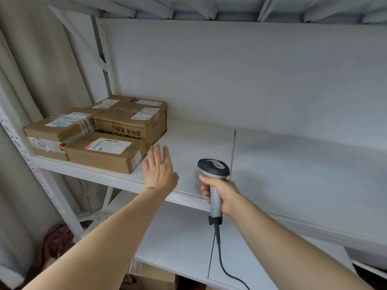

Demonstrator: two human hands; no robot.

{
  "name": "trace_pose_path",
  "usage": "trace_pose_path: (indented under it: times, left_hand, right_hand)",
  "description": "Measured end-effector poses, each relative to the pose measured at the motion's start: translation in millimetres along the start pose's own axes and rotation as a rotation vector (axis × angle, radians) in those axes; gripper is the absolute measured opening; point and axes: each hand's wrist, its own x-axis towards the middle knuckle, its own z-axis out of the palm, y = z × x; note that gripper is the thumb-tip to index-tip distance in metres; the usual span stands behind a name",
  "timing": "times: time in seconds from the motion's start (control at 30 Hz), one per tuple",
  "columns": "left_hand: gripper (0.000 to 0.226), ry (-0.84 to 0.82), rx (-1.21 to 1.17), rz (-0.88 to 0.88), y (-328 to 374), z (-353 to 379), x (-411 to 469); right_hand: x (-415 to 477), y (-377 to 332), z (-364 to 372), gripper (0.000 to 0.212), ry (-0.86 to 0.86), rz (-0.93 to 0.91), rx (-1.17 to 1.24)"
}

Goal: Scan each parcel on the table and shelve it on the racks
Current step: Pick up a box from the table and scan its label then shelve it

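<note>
Several brown cardboard parcels with white labels sit packed together at the left end of a white rack shelf. The nearest parcel lies at the front edge, and a taller parcel stands behind it. My left hand hovers just right of the nearest parcel, fingers spread, palm down, holding nothing. My right hand grips the handle of a grey and black barcode scanner, held upright in front of the shelf edge, with its cable hanging down.
The shelf to the right of the parcels is bare. A lower white shelf lies beneath my arms. The white rack upright stands at the left, with beige curtain behind it. A cardboard box shows under the lower shelf.
</note>
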Motion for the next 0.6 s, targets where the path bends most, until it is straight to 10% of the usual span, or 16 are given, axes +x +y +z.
trace_pose_path:
  times: [0.6]
  left_hand:
    - [0.074,-0.110,-0.152,1.024,463,15,-298]
  right_hand:
    - [-261,121,-454,0.018,0.631,-0.066,0.463]
